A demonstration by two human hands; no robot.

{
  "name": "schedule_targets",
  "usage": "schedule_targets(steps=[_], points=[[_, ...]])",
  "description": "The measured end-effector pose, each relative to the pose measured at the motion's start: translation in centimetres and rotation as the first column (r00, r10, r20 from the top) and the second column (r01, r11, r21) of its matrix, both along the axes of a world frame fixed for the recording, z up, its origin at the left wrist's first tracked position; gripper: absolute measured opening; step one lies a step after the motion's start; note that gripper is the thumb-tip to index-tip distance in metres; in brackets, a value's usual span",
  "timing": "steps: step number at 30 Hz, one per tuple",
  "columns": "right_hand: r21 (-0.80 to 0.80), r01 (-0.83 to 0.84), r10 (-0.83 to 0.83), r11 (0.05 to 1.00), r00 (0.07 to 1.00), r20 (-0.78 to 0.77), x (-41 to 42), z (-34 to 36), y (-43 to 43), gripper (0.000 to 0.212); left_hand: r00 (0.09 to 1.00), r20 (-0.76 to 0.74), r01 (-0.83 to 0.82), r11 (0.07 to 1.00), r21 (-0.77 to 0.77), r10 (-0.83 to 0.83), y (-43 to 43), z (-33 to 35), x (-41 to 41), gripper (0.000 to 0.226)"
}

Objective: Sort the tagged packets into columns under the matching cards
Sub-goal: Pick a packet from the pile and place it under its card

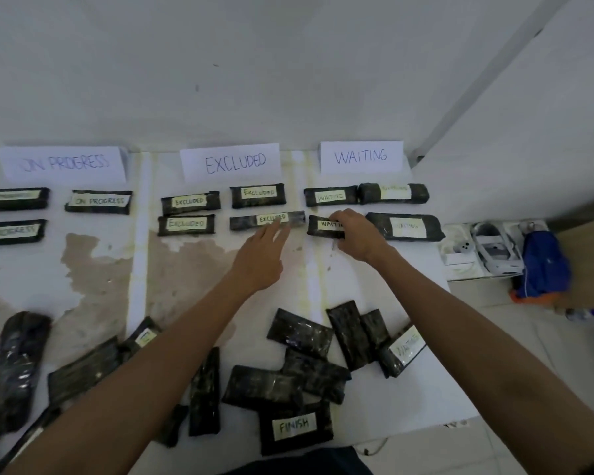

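The WAITING packet (pixel 323 225) is gripped by the curled fingers of the right hand (pixel 357 236), seemingly to be squared under the WAITING card (pixel 360 156); the EXCLUDED packet (pixel 254 221) is touched by the straight fingers of the left hand (pixel 261 258), likely to be aligned beneath the EXCLUDED card (pixel 232 162).

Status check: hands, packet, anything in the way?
Left grip straight-fingered, at the edge of lower-right EXCLUDED packet. Right grip holds lower-left WAITING packet, under WAITING card. Nothing in the way; unsorted pile lies nearer the person.
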State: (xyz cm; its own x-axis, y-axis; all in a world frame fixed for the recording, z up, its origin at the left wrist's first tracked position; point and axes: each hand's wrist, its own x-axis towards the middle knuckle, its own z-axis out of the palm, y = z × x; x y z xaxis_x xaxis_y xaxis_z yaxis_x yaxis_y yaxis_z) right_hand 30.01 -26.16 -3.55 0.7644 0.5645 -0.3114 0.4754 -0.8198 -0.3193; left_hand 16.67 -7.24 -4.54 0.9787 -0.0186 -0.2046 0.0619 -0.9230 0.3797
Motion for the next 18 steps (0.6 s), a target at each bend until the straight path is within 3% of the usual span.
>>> schedule_targets(steps=[8,18], points=[[0.01,-0.058,0.058,0.998,0.998,0.025,1.8,-2.1,-0.6,0.05,0.996,-0.078,-0.021,0.975,0.223,0.04,0.0,-2.2,2.2,0.073],[0.104,-0.065,0.057,0.992,0.996,0.075,1.2,-1.7,-1.0,0.053,1.0,-0.009,-0.001,0.977,0.215,0.004,0.2,-1.9,1.9,0.069]])
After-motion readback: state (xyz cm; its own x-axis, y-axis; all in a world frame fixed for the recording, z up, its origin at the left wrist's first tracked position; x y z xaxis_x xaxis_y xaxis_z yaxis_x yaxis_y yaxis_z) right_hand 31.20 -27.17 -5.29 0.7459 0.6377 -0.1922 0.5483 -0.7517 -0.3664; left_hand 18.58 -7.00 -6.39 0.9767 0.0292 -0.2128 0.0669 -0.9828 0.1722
